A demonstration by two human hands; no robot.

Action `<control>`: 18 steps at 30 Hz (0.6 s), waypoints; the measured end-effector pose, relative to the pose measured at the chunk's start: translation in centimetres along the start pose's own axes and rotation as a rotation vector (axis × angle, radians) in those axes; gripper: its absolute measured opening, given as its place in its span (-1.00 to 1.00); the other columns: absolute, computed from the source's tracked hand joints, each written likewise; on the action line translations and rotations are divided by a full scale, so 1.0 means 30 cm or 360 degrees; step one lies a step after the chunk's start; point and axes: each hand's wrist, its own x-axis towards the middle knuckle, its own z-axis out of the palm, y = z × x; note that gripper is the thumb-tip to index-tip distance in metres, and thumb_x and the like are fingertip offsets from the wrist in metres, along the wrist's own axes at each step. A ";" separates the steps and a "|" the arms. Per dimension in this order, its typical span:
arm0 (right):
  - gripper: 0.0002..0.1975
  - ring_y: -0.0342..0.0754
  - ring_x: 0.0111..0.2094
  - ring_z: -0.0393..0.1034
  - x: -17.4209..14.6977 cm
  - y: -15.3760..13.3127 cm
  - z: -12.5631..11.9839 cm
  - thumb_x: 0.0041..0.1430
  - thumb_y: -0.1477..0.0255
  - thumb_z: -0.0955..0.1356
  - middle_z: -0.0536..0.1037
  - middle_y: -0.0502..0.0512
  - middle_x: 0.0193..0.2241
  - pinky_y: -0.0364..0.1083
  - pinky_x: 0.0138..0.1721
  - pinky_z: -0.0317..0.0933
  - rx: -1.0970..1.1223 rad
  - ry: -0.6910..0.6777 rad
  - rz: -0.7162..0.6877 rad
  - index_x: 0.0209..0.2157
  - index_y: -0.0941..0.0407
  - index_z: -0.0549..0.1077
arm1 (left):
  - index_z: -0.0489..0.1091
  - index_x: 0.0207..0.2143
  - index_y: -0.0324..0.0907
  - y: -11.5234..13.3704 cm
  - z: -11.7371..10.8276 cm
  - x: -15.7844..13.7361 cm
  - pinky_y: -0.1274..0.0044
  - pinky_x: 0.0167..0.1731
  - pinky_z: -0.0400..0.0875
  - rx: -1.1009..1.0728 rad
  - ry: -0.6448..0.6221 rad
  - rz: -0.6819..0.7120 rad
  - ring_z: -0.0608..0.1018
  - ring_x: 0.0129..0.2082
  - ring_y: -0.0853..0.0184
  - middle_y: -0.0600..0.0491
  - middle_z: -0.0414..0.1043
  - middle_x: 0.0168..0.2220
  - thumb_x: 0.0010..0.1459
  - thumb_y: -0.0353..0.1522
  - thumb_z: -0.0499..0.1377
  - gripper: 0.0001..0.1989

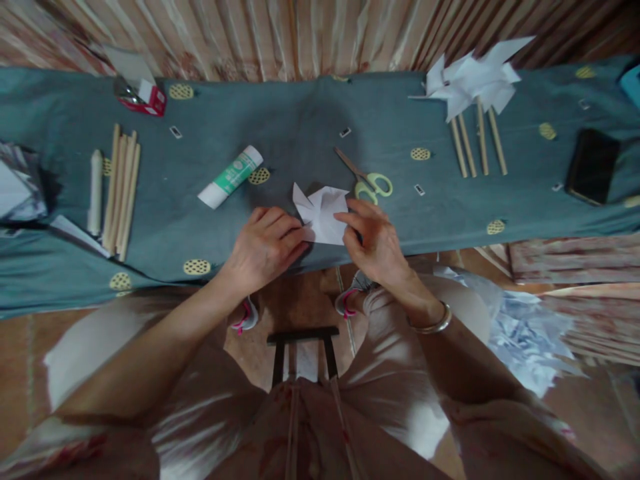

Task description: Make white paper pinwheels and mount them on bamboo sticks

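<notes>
A small white paper pinwheel (327,217), partly folded, lies near the table's front edge between my hands. My left hand (267,245) has its fingers closed on the paper's left corner. From the other side, my right hand (374,237) touches the right edge with bent, spread fingers, the index fingertip resting on the paper. Scissors (367,182) with pale yellow-green handles lie just beyond my right hand, blades pointing away to the left. A green and white glue stick (233,175) is beyond my left hand.
Wooden sticks (120,193) and a white candle-like stick (95,193) lie left, near stacked paper (17,180) and a red box (145,100). Finished pinwheels (473,77) on sticks and a black phone (593,167) are right. Paper scraps (530,333) fill a bag below.
</notes>
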 end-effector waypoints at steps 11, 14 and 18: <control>-0.62 0.18 0.16 0.38 -0.004 0.005 -0.003 0.14 0.55 0.24 0.55 0.17 0.07 0.27 0.21 0.25 -0.0018 -0.0012 -0.0002 -0.11 0.05 0.58 | 0.49 -0.25 -0.21 0.035 0.041 0.036 0.41 -0.29 0.39 0.0000 -0.0156 0.0080 0.50 -0.26 0.25 -0.02 0.54 -0.26 0.37 -0.44 0.06 -0.79; -0.64 0.19 0.22 0.31 -0.007 0.009 -0.009 0.12 0.56 0.24 0.50 0.15 0.14 0.29 0.26 0.19 0.0024 -0.0069 0.0024 -0.14 0.05 0.58 | 0.49 -0.26 -0.22 0.032 0.039 0.031 0.41 -0.28 0.40 -0.0059 -0.0164 0.0018 0.51 -0.28 0.25 -0.06 0.54 -0.26 0.37 -0.43 0.04 -0.77; -0.69 0.21 0.23 0.30 -0.006 0.007 -0.022 0.06 0.58 0.27 0.49 0.14 0.13 0.28 0.26 0.20 0.0027 -0.0097 0.0031 -0.26 0.06 0.60 | 0.49 -0.27 -0.22 0.028 0.037 0.024 0.41 -0.29 0.41 -0.0133 -0.0146 -0.0052 0.52 -0.30 0.25 -0.06 0.53 -0.26 0.38 -0.40 0.03 -0.75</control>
